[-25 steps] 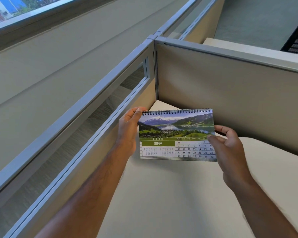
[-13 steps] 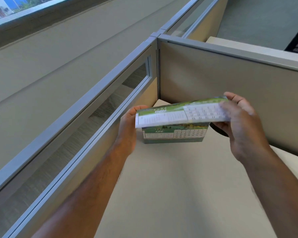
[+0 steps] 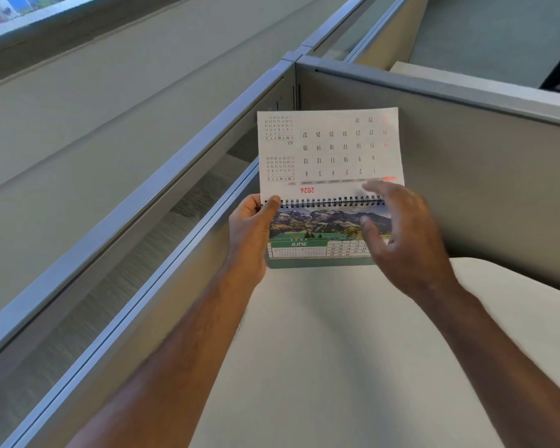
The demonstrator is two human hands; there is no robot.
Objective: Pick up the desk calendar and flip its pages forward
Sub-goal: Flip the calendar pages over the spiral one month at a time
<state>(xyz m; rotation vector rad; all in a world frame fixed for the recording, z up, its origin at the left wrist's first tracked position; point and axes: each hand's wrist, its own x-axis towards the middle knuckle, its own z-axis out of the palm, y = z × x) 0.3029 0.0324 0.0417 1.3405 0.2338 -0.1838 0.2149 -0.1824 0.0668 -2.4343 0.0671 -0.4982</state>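
Note:
The spiral-bound desk calendar (image 3: 317, 234) is held up above the desk corner. Its JUNE page with a mountain photo faces me. The flipped May page (image 3: 330, 150) stands upright above the wire spiral, its white back showing an upside-down date grid. My left hand (image 3: 251, 234) grips the calendar's left edge, thumb at the spiral. In front of the calendar's right part is my right hand (image 3: 401, 240), fingers spread and blurred; its fingertips are near the base of the flipped page, and I cannot tell whether they touch it.
A cream desk top (image 3: 353, 350) lies under my arms. Grey cubicle partitions (image 3: 466, 156) close the corner behind and right; a glazed partition rail (image 3: 175, 189) runs along the left.
The May page has swung up over the spiral and now stands vertical, uncovering June. My right hand has dropped from the page's upper edge to the calendar's right side.

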